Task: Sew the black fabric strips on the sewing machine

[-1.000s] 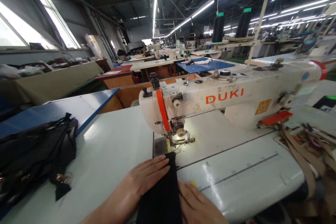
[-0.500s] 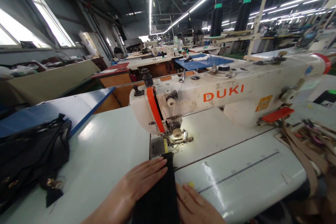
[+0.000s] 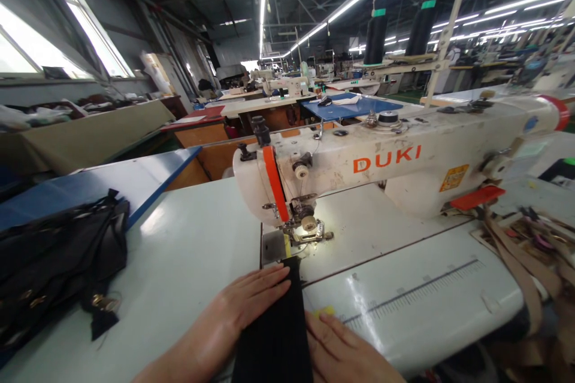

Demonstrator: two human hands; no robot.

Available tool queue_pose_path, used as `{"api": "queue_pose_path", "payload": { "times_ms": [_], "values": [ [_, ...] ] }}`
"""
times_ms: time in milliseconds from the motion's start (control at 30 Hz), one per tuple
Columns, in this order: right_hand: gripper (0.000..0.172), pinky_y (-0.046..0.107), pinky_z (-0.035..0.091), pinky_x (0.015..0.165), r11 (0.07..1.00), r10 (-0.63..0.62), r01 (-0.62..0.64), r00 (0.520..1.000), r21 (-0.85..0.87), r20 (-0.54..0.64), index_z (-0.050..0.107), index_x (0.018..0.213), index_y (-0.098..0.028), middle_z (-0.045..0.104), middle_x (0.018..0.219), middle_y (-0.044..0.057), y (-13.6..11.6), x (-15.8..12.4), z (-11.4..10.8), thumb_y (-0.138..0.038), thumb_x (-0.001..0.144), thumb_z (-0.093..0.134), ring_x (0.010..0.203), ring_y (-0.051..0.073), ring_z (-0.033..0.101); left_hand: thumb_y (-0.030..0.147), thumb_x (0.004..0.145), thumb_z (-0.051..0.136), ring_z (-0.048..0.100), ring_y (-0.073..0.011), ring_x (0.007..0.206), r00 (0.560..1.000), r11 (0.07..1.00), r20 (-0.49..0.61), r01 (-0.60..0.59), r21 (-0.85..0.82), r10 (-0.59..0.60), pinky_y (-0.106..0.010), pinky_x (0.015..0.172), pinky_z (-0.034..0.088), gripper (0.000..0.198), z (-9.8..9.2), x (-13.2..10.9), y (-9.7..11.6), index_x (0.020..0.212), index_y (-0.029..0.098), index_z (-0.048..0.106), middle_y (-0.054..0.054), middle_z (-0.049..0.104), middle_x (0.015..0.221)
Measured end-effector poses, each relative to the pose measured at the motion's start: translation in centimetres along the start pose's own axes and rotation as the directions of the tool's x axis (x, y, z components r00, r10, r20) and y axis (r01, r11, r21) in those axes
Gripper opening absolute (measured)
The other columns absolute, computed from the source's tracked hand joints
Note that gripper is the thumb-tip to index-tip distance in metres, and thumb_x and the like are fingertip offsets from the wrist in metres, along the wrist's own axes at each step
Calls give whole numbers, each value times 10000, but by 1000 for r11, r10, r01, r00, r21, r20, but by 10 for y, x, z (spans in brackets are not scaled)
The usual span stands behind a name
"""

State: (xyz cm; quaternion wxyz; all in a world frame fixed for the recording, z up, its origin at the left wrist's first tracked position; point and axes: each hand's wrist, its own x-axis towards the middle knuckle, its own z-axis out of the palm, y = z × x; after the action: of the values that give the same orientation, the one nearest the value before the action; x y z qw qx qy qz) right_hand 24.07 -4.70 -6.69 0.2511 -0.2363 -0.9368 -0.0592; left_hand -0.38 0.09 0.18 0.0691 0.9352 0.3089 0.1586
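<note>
A long black fabric strip [image 3: 276, 335] lies on the pale green table, its far end just short of the presser foot [image 3: 309, 233] of the white sewing machine [image 3: 332, 161]. My left hand [image 3: 251, 299] rests flat on the strip's left side, fingers stretched toward the machine. Along the strip's right edge lies my right hand [image 3: 336, 344], its fingers extended on the table and touching the fabric. A yellow piece [image 3: 324, 312] shows by my right fingertips. The machine's lamp lights the needle area.
On the left lies a pile of black fabric pieces [image 3: 58, 269] with metal fittings. Brown straps [image 3: 516, 263] hang over the table's right side beside a tray of small items. Black thread cones [image 3: 375, 39] stand behind the machine. A blue table [image 3: 348, 106] is farther back.
The view has shifted slightly, so the machine and table appear a little to the right. Both hands keep nearly the same places beside the black strip.
</note>
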Motion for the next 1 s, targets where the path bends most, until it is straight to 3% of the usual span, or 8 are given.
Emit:
{"api": "queue_pose_path", "payload": {
  "times_ms": [133, 200, 300, 367, 500, 733, 833, 1000],
  "values": [
    [342, 280, 461, 1002, 998, -23, 22, 1000, -52, -9, 562, 1292, -156, 613, 1310, 83, 4, -11, -16, -193, 954, 523, 1230, 205, 539, 169, 993, 384, 512, -197, 1295, 999, 999, -20, 42, -26, -42, -372, 1098, 406, 442, 0, 1, 4, 1403, 301, 482, -19, 543, 1420],
    [338, 307, 459, 1009, 998, 42, -42, 999, -38, -6, 584, 1243, -116, 642, 1258, 118, 5, -9, -27, -243, 932, 552, 1200, 226, 561, 156, 987, 387, 513, -196, 1294, 999, 999, -31, 22, -32, -23, -373, 1097, 406, 450, 2, 1, 4, 1403, 299, 482, -24, 544, 1419],
    [518, 403, 446, 1032, 981, 190, -193, 980, 33, 59, 572, 1236, -39, 607, 1281, 200, 8, 7, -41, -413, 879, 586, 1206, 301, 548, 165, 980, 398, 514, -202, 1293, 999, 999, -51, -7, -36, 5, -380, 1089, 416, 453, 6, 0, 0, 1408, 292, 476, -39, 537, 1425],
    [523, 429, 426, 1050, 967, 245, -249, 966, 48, 79, 564, 1249, -27, 577, 1315, 213, 12, 22, -45, -408, 891, 571, 1229, 309, 525, 179, 972, 421, 517, -205, 1290, 998, 999, -67, -12, -35, 9, -384, 1085, 420, 449, 9, -1, -1, 1406, 280, 478, -50, 538, 1423],
    [213, 371, 406, 1068, 989, 147, -149, 985, 14, 88, 645, 1098, -82, 674, 1172, 130, 22, 45, -42, -149, 925, 541, 1129, 229, 593, 178, 938, 446, 513, -209, 1293, 997, 1000, -71, -21, -23, 19, -385, 1096, 405, 466, 9, -3, 2, 1398, 247, 477, -75, 541, 1419],
    [145, 345, 477, 978, 998, 31, -22, 991, -66, 129, 664, 1020, -76, 702, 1073, 124, 31, 54, -40, -107, 884, 625, 1010, 227, 639, 259, 733, 645, 457, -292, 1335, 994, 1000, 114, 4, 22, -6, -453, 1145, 309, 741, -10, 3, 19, 1432, 197, 407, -114, 435, 1496],
    [124, 344, 486, 964, 997, 12, -4, 993, -72, 117, 663, 1003, -87, 702, 1062, 123, 31, 52, -40, -98, 890, 616, 997, 220, 640, 230, 789, 608, 437, -275, 1352, 989, 998, 146, 16, 62, -25, -443, 1148, 301, 689, -11, 4, 23, 1442, 188, 392, -124, 418, 1503],
    [128, 347, 469, 988, 995, -13, 18, 998, -100, 58, 663, 1003, -71, 701, 1060, 139, 33, 51, -35, -107, 888, 619, 991, 229, 642, 158, 911, 462, 441, -241, 1350, 997, 989, 77, -8, 145, -3, -410, 1118, 364, 539, -1, 2, 21, 1445, 169, 388, -137, 455, 1475]
  ]
}}
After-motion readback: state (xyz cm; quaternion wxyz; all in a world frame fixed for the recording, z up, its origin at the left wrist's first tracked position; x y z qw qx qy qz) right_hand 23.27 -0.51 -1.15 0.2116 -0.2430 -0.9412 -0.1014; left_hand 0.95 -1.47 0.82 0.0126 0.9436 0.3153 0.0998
